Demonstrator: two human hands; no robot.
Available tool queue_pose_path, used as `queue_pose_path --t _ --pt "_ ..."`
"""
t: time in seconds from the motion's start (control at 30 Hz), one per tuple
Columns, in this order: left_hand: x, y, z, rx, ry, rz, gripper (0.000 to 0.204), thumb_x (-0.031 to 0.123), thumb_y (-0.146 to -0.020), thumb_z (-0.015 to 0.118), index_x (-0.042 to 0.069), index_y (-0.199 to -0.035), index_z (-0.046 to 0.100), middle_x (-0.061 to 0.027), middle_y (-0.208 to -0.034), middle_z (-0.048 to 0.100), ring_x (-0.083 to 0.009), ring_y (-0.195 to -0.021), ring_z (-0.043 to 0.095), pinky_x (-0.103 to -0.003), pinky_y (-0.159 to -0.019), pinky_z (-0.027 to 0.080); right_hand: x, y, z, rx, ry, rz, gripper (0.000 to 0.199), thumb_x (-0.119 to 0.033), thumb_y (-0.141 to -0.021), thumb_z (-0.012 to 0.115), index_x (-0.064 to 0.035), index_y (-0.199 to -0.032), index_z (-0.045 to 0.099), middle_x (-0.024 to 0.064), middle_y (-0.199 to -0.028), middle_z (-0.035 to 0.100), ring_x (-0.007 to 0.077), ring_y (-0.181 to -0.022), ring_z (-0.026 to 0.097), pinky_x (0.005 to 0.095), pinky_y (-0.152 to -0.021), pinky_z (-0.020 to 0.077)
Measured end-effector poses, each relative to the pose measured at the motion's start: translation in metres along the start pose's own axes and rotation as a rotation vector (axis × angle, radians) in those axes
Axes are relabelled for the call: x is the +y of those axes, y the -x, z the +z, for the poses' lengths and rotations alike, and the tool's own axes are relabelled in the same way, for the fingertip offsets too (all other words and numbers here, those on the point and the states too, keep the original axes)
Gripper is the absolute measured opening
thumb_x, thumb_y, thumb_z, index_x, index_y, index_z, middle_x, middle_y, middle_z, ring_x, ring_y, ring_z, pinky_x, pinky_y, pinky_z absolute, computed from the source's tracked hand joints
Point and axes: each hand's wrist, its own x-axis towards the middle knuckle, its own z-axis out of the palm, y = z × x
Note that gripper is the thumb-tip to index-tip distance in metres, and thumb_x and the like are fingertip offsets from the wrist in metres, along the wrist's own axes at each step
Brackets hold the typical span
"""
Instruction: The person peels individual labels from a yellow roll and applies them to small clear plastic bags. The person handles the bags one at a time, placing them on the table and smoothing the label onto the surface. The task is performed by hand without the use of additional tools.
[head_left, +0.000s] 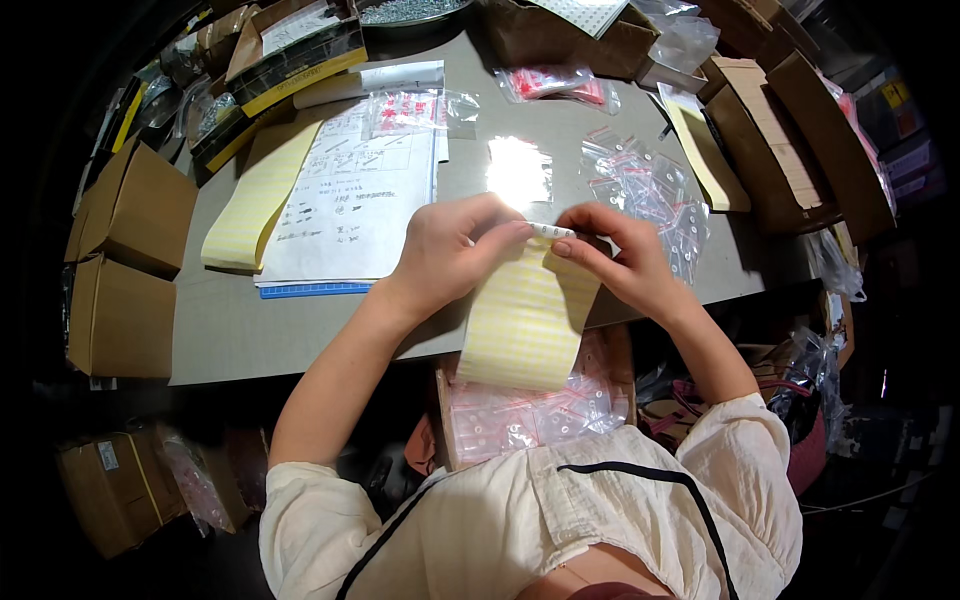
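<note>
Between my two hands hangs a long yellow-and-white strip of label stickers [528,320], its upper edge folded over into a narrow white band with small marks. My left hand [450,250] is closed, thumb and fingers pinching the band's left end. At the other end, my right hand [625,255] grips the band between thumb and forefinger. The strip's lower end hangs over an open box [446,415] filled with small clear zip bags [540,420] with red edges. Just beyond my hands, a shiny patch [518,172] on the table glares too brightly to make out.
Small zip bags with round labels [650,190] lie scattered at the right. Written sheets [345,190] and another yellow label strip [260,200] lie at the left. Cardboard boxes [125,270] stand at the left edge, and an open carton [775,140] at the right.
</note>
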Motion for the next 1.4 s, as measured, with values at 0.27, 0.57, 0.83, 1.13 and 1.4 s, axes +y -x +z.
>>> queue_pose_path --t 0.27,0.57,0.83,1.13,1.4 --pt "-0.006 -0.001 0.001 0.033 -0.204 0.249 0.012 0.014 -0.092 0.078 0.002 -0.093 0.075 -0.0122 -0.079 0.072 -0.0233 -0.068 0.068 -0.032 -0.063 0.053 -0.003 -0.017 0.004 0.037 0.346 -0.385 0.024 -0.001 -0.083 0.073 -0.0032 -0.103 0.06 0.0139 -0.099 0.063 0.0359 -0.095 0.063 0.0448 -0.084 0.0507" --pt "-0.005 -0.004 -0.001 0.011 0.122 -0.303 0.018 0.016 -0.093 0.078 -0.002 -0.091 0.075 0.0012 -0.07 0.067 -0.0019 -0.061 0.051 -0.023 -0.053 0.04 -0.007 -0.016 0.014 0.176 0.736 -0.669 0.027 -0.004 -0.079 0.07 -0.0027 -0.105 0.065 0.0108 -0.095 0.061 0.0328 -0.09 0.063 0.0419 -0.086 0.0518" --pt "-0.022 -0.008 -0.001 0.018 0.177 -0.432 0.02 0.019 -0.095 0.077 -0.002 -0.095 0.075 0.0025 -0.069 0.065 -0.0028 -0.061 0.053 -0.022 -0.054 0.039 0.008 -0.05 -0.009 0.004 0.21 -0.452 0.026 -0.006 -0.082 0.074 -0.0068 -0.107 0.071 0.0098 -0.091 0.069 0.0262 -0.08 0.069 0.0367 -0.07 0.0551" --pt "-0.027 -0.006 0.0 -0.054 0.0 -0.318 0.026 0.021 -0.1 0.068 -0.002 -0.109 0.074 -0.0054 -0.085 0.073 -0.0094 -0.079 0.064 -0.027 -0.073 0.051 0.052 -0.122 -0.017 -0.186 0.448 -0.087 0.026 -0.019 -0.091 0.074 0.0041 -0.102 0.069 0.0144 -0.091 0.074 0.0227 -0.08 0.069 0.0357 -0.074 0.0538" --pt "-0.009 -0.006 -0.004 -0.055 -0.019 -0.397 0.026 0.019 -0.098 0.068 -0.001 -0.114 0.072 -0.0005 -0.075 0.066 -0.0079 -0.073 0.056 -0.026 -0.071 0.048 0.042 -0.103 -0.073 -0.355 0.615 0.302 0.033 -0.026 -0.091 0.08 0.0033 -0.088 0.065 0.0082 -0.075 0.064 0.0149 -0.067 0.058 0.0327 -0.061 0.0473"
